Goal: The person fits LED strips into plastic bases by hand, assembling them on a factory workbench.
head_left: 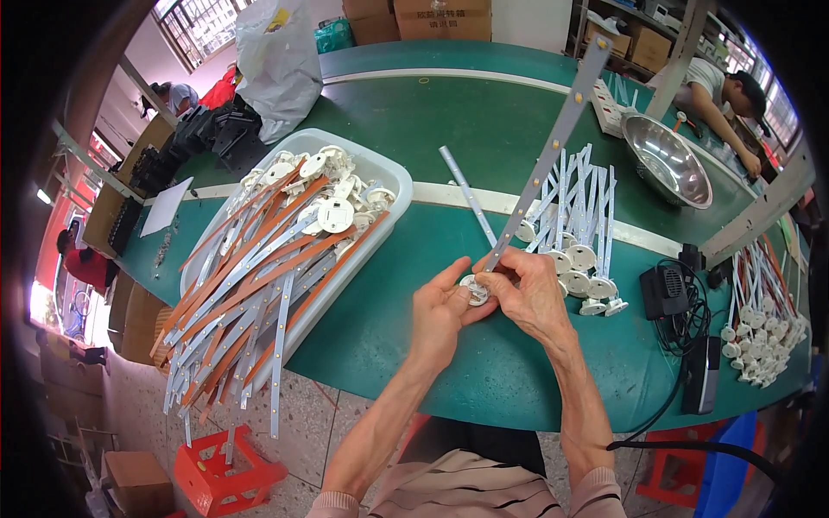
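Over the near part of the green table, my left hand (436, 318) is closed on a small round white plastic cap (474, 294). My right hand (528, 295) pinches the lower end of a long narrow LED strip (553, 148) right at the cap. The strip slants up and away to the right, small yellow LEDs along its face. Fingers partly hide where strip and cap meet. Just beyond my hands lies a shorter pale strip (466, 194). To the right of them, several LED strips (596, 203) with round white caps (581, 257) lie in a bunch.
A white plastic tub (400, 181) at left overflows with strips and caps. Further right are a steel bowl (669, 160), a black power adapter (665, 292) with cables, and another bunch of capped strips (764, 332). A co-worker (721, 99) sits at far right. A red stool (226, 475) stands below.
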The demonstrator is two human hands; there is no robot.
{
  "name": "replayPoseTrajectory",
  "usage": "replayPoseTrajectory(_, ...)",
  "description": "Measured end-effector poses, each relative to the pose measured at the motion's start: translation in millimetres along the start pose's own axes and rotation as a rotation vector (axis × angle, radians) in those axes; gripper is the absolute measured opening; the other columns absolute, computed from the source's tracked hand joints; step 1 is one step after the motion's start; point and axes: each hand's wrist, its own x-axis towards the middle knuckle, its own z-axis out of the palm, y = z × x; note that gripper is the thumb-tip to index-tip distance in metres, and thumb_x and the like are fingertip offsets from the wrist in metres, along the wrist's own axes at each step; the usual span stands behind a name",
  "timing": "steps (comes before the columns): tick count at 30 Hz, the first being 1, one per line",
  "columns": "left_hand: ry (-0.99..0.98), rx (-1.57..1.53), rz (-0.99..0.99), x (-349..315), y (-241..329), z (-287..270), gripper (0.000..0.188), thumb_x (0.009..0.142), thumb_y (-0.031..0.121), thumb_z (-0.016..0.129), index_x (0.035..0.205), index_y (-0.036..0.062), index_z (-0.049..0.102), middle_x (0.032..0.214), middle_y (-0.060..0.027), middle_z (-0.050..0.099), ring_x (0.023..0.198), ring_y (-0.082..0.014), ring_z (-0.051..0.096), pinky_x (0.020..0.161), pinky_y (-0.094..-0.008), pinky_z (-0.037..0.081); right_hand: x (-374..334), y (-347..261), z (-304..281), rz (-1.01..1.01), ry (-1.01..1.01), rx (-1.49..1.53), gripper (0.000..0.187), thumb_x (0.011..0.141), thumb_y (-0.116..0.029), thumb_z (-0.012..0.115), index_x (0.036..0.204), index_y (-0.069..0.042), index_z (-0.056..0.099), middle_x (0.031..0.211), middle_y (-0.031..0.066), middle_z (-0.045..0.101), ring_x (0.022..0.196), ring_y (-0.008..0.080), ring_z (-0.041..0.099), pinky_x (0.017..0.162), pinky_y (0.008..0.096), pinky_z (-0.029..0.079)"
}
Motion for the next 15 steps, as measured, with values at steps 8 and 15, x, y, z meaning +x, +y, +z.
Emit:
replayPoseTrajectory(8,-0.028,-0.01,0.036,3.6,-2.6,-1.6,0.043,0.091,-0.004,0.036,0.132,-0.0151,0.028,0.113,-0.0239,0.055,0.099,-0.0296,0.061,0.089,-0.0361,0.053,0.7,-2.8,-5.8,-0.023,0.034,0.026,0.009,0.077,-0.004,0.063,0.083,0.001,0.066,0.066,0.0058,0.064,0.061,0.0102,0.059,0.056,0.0249,0.046)
replayPoseTrajectory(15,-0.021,-0.07,-0.004,-0.9,1.5,3.6,0.043,0.09,-0.006,0.037,0.132,-0.0146,0.03,0.11,-0.0238,0.057,0.096,-0.029,0.062,0.088,-0.0354,0.054,0.7,2.4,-3.4,0.01,0.06,0.061,0.004,0.077,-0.001,0.06,0.078,0.002,0.063,0.065,0.0053,0.063,0.061,0.0092,0.058,0.056,0.0244,0.046)
